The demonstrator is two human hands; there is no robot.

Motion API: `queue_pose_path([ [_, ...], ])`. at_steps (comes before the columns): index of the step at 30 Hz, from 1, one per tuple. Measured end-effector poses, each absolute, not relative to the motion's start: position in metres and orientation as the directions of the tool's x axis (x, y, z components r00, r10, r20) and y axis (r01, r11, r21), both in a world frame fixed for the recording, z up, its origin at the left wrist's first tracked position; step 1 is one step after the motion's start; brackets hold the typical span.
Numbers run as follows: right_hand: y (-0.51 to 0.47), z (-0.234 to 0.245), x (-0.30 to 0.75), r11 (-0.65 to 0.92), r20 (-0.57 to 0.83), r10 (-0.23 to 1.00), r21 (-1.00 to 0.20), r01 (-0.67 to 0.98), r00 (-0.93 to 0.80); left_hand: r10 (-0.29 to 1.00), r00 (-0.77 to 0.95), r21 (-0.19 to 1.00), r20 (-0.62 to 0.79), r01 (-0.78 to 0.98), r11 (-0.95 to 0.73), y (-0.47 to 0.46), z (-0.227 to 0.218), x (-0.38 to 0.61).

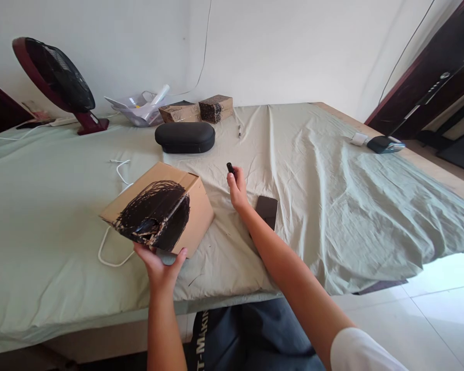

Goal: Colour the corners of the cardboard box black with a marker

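Observation:
A brown cardboard box (203,206) sits tilted on the cloth, its near corner raised off it. Thick black scribble covers that corner, and the card there is torn open. My left hand (160,263) grips the box from below at this corner, thumb on one side and fingers partly hidden underneath. To the right of the box, my right hand (237,188) is closed around a short black marker (230,168); only its round end shows above the fist. A dark phone (267,210) lies under and beside my right forearm.
A black hard case (184,137) lies behind the box. Two smaller cardboard boxes (215,108), a clear plastic basket (139,114) and a fan (56,77) stand along the wall. A pen (239,131) lies farther back. A white cable (102,250) runs beside the box.

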State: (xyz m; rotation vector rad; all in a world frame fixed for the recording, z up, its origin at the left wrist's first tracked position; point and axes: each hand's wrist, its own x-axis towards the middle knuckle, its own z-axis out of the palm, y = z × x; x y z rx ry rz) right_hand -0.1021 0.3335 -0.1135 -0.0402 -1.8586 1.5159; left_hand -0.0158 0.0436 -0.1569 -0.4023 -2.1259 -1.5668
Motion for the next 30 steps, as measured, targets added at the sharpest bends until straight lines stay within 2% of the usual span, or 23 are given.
queue_pose_path([
  [11, 0.333, -0.1, -0.097, 0.029, 0.424, 0.464, -0.885, -0.465, -0.778, -0.026, -0.846, 0.803, 0.533, 0.496, 0.329, 0.046, -0.15, -0.012],
  [17, 0.331, -0.089, -0.093, 0.004, 0.4, 0.427, -0.898, -0.44, -0.811, -0.026, -0.844, 0.801, 0.536, 0.498, 0.333, 0.045, -0.151, -0.011],
  [22, 0.329, -0.087, -0.092, -0.02, 0.323, 0.471, -0.926, -0.376, -0.821, -0.027, -0.847, 0.803, 0.531, 0.493, 0.334, 0.044, -0.154, -0.013],
  [30, 0.33, -0.088, -0.091, -0.073, 0.351, 0.49, -0.895, -0.439, -0.798, -0.048, -0.856, 0.82, 0.515, 0.476, 0.319, 0.044, -0.157, -0.015],
])
